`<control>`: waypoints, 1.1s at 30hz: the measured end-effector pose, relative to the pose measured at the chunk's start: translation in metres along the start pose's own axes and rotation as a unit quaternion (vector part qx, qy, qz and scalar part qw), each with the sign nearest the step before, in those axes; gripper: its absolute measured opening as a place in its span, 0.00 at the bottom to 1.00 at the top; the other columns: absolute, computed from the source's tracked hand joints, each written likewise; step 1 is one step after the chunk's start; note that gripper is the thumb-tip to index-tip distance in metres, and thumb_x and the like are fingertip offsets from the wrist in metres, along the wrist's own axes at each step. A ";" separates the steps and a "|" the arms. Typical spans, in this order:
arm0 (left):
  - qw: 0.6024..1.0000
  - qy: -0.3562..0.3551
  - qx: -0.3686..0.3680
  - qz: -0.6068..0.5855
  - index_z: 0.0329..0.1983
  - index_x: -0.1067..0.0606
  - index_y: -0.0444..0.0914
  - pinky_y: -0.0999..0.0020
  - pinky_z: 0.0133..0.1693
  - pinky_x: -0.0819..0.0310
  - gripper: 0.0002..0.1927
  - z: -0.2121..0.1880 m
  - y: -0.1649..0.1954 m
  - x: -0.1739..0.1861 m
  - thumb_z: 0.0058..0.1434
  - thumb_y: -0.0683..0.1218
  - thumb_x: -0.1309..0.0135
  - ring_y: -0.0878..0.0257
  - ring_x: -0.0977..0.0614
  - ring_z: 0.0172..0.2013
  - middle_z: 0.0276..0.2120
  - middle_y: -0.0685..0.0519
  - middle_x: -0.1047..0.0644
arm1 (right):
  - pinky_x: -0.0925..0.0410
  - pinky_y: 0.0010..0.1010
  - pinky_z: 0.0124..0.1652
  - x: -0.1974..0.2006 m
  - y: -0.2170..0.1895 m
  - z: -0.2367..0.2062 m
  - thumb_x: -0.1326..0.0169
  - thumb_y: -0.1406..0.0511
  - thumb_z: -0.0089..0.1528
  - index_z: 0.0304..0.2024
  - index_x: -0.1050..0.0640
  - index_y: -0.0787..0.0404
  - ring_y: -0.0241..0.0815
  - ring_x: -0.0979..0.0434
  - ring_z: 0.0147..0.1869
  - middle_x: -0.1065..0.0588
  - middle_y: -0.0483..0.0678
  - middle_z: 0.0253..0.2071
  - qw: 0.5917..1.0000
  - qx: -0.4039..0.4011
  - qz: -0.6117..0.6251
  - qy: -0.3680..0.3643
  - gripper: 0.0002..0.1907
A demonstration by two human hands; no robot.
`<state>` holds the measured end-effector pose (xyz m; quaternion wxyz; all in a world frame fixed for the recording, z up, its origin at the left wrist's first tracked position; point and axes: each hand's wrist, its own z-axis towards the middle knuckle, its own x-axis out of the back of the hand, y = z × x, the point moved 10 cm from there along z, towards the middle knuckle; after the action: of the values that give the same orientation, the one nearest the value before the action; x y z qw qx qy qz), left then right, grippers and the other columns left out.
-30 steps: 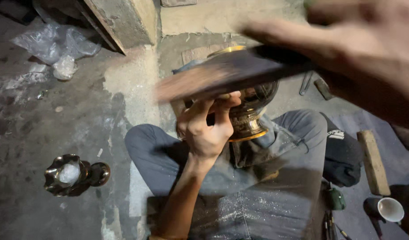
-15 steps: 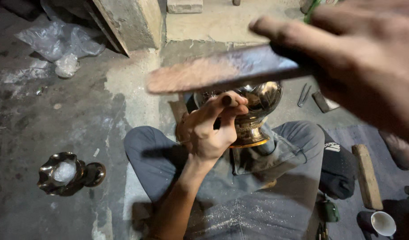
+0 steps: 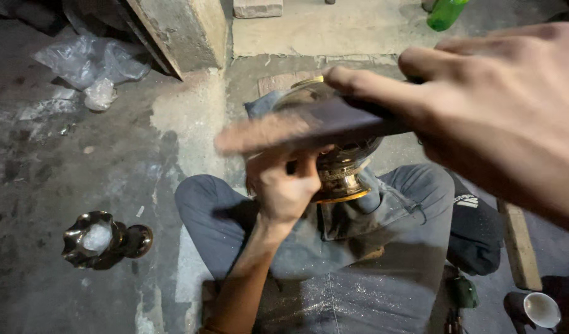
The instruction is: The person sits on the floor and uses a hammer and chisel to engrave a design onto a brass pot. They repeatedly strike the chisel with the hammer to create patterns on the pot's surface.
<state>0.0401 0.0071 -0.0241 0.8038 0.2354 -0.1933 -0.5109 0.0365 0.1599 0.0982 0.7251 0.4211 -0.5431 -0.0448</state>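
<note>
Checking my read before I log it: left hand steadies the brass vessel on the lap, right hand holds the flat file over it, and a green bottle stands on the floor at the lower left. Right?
Not quite. In the head view the green bottle is at the top right, not lower left. Left hand on the brass vessel and right hand with the flat file stand.

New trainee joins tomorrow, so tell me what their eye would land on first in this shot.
The right hand, huge and close in the upper right, grips a flat dark file, motion-blurred, held across the middle. Under it the left hand steadies a shiny brass footed vessel on the person's lap. On the grey floor at lower left lies a dark metal piece with a wavy rim.
</note>
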 end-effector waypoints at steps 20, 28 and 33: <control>0.904 -0.390 0.041 -0.171 0.60 0.28 0.38 0.66 0.53 0.14 0.16 0.088 0.026 -0.091 0.69 0.39 0.43 0.63 0.11 0.46 0.45 0.51 0.16 | 0.33 0.25 0.30 -0.252 0.020 -0.106 0.37 0.72 0.69 0.55 0.26 0.68 0.34 0.25 0.30 0.28 0.46 0.30 0.597 -0.443 0.626 0.236 0.14; 0.898 -0.434 0.000 -0.072 0.59 0.27 0.37 0.70 0.46 0.15 0.14 0.083 0.020 -0.116 0.71 0.39 0.45 0.65 0.10 0.40 0.39 0.52 0.14 | 0.32 0.25 0.29 -0.264 0.038 -0.093 0.35 0.70 0.68 0.52 0.26 0.70 0.37 0.25 0.28 0.27 0.48 0.28 0.591 -0.351 0.691 0.225 0.15; 0.905 -0.423 -0.035 -0.022 0.59 0.27 0.37 0.67 0.41 0.18 0.16 0.086 0.024 -0.117 0.70 0.42 0.42 0.60 0.11 0.40 0.41 0.48 0.16 | 0.30 0.21 0.36 -0.248 0.083 -0.081 0.43 0.67 0.74 0.60 0.29 0.67 0.33 0.21 0.42 0.25 0.46 0.39 0.619 -0.310 0.669 0.270 0.15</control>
<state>-0.0370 0.1069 0.0517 0.6428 -0.0275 -0.4921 -0.5864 -0.0305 0.3882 -0.0375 0.7558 -0.3153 -0.4087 0.4030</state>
